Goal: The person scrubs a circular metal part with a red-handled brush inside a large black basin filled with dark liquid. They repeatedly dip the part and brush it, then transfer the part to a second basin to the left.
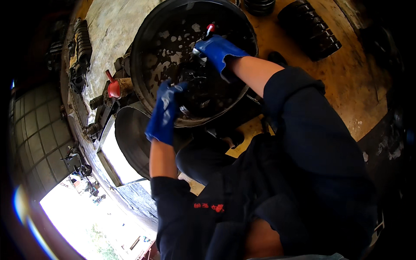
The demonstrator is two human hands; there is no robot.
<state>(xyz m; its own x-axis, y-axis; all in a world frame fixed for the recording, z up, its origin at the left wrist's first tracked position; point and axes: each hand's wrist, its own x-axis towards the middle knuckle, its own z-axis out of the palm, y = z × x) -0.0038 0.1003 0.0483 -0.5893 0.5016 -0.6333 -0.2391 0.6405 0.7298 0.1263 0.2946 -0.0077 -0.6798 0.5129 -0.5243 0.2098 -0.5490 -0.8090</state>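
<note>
Both my hands wear blue rubber gloves over a big round black tub (139,52), where dark liquid carries pale foam patches. My right hand (216,50) is closed over the tub's right half. A shiny metal piece (196,52) pokes out at its fingertips, and a small red-and-white end (210,28) sticks up beyond it; whether these are one object I cannot tell. My left hand (164,108) is over the tub's near left rim, its fingers apart and pointing inward. Close beside its palm is a small shiny metal piece (184,110), seemingly not gripped.
A red plastic scoop (114,88) sits left of the tub. Below it stands a second round dark basin (130,134), beside my left forearm. Black ribbed cylinders (310,30) lie on the stained yellowish floor (346,91) at right. Ribbed metal parts (82,47) line the far left.
</note>
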